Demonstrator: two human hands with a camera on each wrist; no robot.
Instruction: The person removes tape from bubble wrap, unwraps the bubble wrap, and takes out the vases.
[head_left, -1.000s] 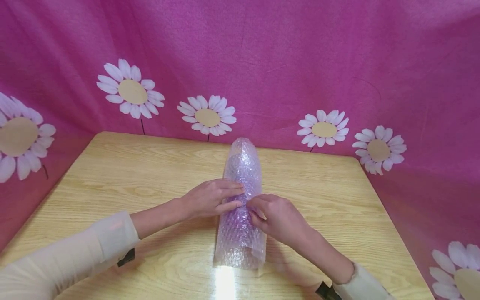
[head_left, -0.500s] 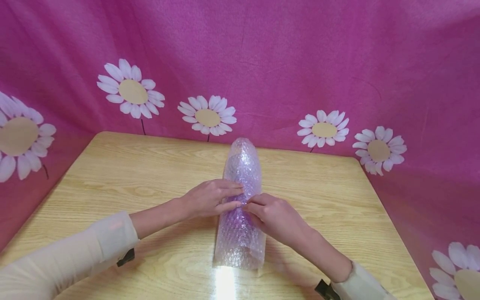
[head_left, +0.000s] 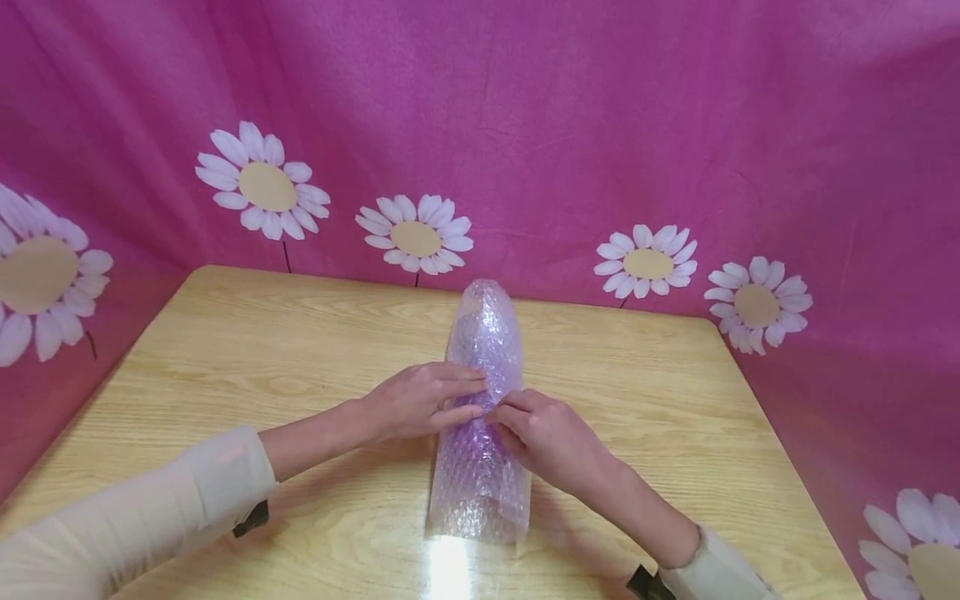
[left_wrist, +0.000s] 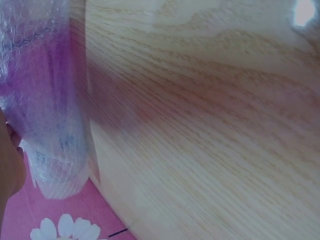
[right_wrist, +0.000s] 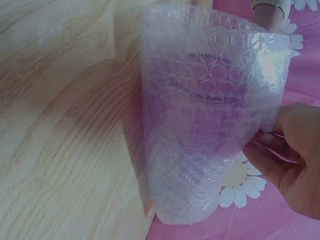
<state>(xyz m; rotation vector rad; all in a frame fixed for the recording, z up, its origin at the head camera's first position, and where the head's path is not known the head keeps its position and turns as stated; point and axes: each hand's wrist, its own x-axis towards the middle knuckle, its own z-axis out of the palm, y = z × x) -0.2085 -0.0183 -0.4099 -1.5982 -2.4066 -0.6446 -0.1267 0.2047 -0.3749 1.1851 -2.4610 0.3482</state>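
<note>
A roll of clear bubble wrap lies lengthwise on the table, its far end narrower than its near end. Inside shows a purple object, rounded in outline; the wrap blurs its kind. My left hand rests on the wrap from the left with fairly straight fingers and the thumb apart. In the left wrist view only a sliver of that hand appears. My right hand pinches the wrap's overlapping edge on top, close to the left thumb. The right wrist view shows its thumb and fingers gripping that edge.
The wooden table carries a bright light reflection near its front. Behind it and at both sides hangs a pink cloth printed with white daisies. Dark straps sit under both sleeves.
My right hand has shifted slightly left over the wrap, and the gap between its thumb and fingers has narrowed. My left hand stays in place on the wrap.
</note>
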